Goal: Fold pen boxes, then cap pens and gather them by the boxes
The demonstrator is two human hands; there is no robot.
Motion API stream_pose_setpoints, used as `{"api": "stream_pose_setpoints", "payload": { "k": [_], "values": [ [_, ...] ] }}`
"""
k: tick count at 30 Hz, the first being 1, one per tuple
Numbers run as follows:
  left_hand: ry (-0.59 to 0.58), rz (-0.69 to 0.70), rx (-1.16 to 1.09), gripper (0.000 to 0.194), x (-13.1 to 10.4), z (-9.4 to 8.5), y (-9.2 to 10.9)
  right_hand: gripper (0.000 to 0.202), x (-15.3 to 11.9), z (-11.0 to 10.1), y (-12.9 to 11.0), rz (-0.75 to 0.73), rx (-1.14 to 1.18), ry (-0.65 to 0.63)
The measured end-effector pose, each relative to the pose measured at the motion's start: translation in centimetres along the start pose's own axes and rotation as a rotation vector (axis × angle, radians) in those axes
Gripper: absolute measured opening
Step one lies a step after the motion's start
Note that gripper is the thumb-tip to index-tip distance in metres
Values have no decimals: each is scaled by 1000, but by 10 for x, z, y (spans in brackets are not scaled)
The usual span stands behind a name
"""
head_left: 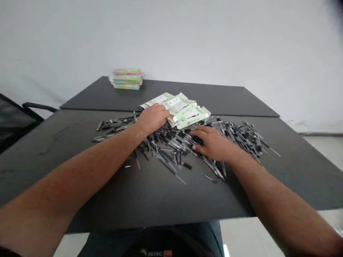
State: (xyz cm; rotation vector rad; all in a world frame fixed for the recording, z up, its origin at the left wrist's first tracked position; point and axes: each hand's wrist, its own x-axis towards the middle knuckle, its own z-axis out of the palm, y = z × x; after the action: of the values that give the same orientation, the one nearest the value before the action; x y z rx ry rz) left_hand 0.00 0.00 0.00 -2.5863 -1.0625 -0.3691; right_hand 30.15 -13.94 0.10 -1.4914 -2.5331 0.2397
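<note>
Several green-and-white cardboard pen boxes (184,107) lie overlapping, with pen pictures printed on them. My left hand (154,117) is at their left edge, its fingers curled together against a pen box; the fingertips are partly hidden. Below and around the boxes spreads a loose heap of pens and pen parts (174,141), clear and black, pointing many ways. On the right side of this heap rests my right hand (210,142), palm down, thumb and fingers apart, touching the pens without gripping any that I can see.
A stack of pink, green and white boxes (127,79) stands at the table's back left. More pens (243,137) lie beyond my right hand. The dark table (150,203) has its front edge at my lap. A black chair (18,117) is at left, by the white wall.
</note>
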Motion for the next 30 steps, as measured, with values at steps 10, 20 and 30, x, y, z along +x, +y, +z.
{"api": "stream_pose_setpoints", "payload": {
  "k": [10, 20, 30],
  "values": [
    [149, -65, -10, 25, -19, -32, 8, 43, 3, -2, -1, 61, 202, 299],
    [441, 266, 71, 26, -60, -73, 52, 49, 8, 1, -24, 316, 1531, 287],
    [422, 547, -18, 17, -74, -83, 91, 52, 13, 14, -47, 414, 1805, 370]
  ]
}}
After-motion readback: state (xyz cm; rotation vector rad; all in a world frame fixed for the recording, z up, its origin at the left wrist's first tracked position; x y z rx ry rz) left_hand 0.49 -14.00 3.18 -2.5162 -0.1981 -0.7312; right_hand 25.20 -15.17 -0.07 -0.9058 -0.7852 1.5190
